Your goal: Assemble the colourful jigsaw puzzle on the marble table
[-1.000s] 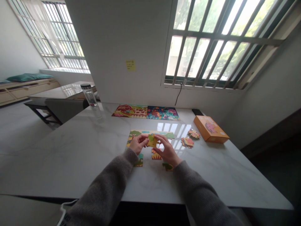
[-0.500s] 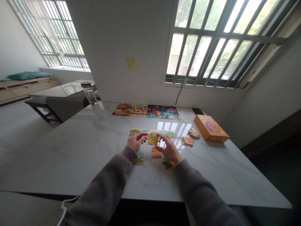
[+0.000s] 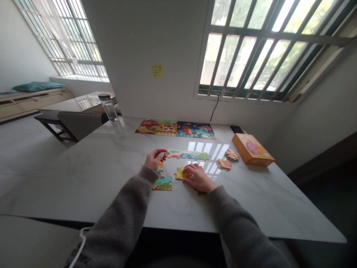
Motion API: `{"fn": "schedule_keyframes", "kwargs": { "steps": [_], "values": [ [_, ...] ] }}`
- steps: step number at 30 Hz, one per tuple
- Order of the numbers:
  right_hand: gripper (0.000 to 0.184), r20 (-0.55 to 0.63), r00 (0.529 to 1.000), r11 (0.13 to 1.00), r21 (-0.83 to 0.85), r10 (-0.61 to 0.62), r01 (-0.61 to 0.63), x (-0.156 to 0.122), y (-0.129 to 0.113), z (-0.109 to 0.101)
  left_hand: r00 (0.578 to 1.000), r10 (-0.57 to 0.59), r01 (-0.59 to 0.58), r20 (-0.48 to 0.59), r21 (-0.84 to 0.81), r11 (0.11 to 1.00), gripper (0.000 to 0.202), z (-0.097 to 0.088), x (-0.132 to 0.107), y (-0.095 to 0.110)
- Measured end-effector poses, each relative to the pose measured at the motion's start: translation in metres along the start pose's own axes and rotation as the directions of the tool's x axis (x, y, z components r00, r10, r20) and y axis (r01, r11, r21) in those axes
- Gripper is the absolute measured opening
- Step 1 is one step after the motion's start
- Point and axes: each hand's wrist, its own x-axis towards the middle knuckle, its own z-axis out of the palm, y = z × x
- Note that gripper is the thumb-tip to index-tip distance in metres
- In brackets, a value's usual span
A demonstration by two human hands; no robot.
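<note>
- Yellow puzzle piece [image 3: 179, 174]: my right hand [image 3: 198, 178] is touching it; palm drag could be skewing it.
- Left of it: my left hand [image 3: 154, 159]; whether either is clamping, I cannot tell.

Plenty of room left of the left hand [image 3: 154, 160]: white marbled tabletop [image 3: 111, 178] stretches away, with the clear cylindrical bottle under its black lid [image 3: 109, 108] standing well beyond. Between the hands, it's tight! A knobbed yellow jigsaw piece [image 3: 178, 174] at the right hand's [image 3: 199, 178] fingers and a flat turquoise-and-green puzzle section [image 3: 162, 183] nearer the body squeeze the lane. Beyond and right of the right hand, a low multicoloured card pile [image 3: 224, 164], then the bulky orange cardboard box [image 3: 252, 149] blocks; nearer the body, it's wide open.
</note>
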Motion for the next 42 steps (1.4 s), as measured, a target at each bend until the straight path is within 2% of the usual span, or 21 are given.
{"fn": "schedule_keyframes", "kwargs": {
  "steps": [6,8,11,15,20,24,27,35,42],
  "values": [
    [0.035,-0.063,0.998,1.000,0.020,0.015,-0.014,0.002,-0.004,-0.003,0.998,0.044,-0.048,0.053,0.072,0.996,0.029,-0.002,-0.011,0.000],
    [0.035,-0.101,0.995,0.999,0.036,0.019,-0.015,0.000,-0.011,-0.005,0.993,0.069,-0.082,0.096,0.139,0.987,0.027,-0.001,-0.018,0.000],
    [0.037,-0.100,0.994,0.996,0.079,-0.038,0.046,-0.007,-0.023,-0.005,0.978,0.122,-0.165,0.167,0.277,0.947,0.023,0.000,-0.033,0.000],
    [0.044,-0.054,0.992,0.989,0.095,-0.110,0.115,-0.019,-0.033,0.001,0.947,0.193,-0.297,0.258,0.470,0.831,0.024,-0.006,-0.059,-0.003],
    [0.041,-0.024,0.992,0.992,0.035,-0.120,0.121,-0.024,-0.035,0.008,0.877,0.329,-0.480,0.349,0.650,0.589,0.023,-0.017,-0.097,-0.016],
    [0.032,0.008,0.994,0.993,-0.027,-0.112,0.112,-0.021,-0.035,0.009,0.861,0.266,-0.509,0.434,0.743,0.435,0.023,-0.019,-0.121,-0.021],
    [0.029,0.032,0.993,0.992,-0.051,-0.114,0.116,-0.021,-0.036,0.007,0.864,0.212,-0.504,0.457,0.785,0.361,0.030,-0.016,-0.129,-0.019],
    [0.029,0.079,0.991,0.991,-0.070,-0.108,0.113,-0.021,-0.040,0.001,0.873,0.109,-0.487,0.475,0.833,0.263,0.036,-0.012,-0.132,-0.011],
    [0.044,0.112,0.989,0.993,-0.059,-0.094,0.101,-0.021,-0.043,-0.002,0.877,0.082,-0.479,0.473,0.847,0.230,0.037,-0.013,-0.133,-0.012]
  ]
}}
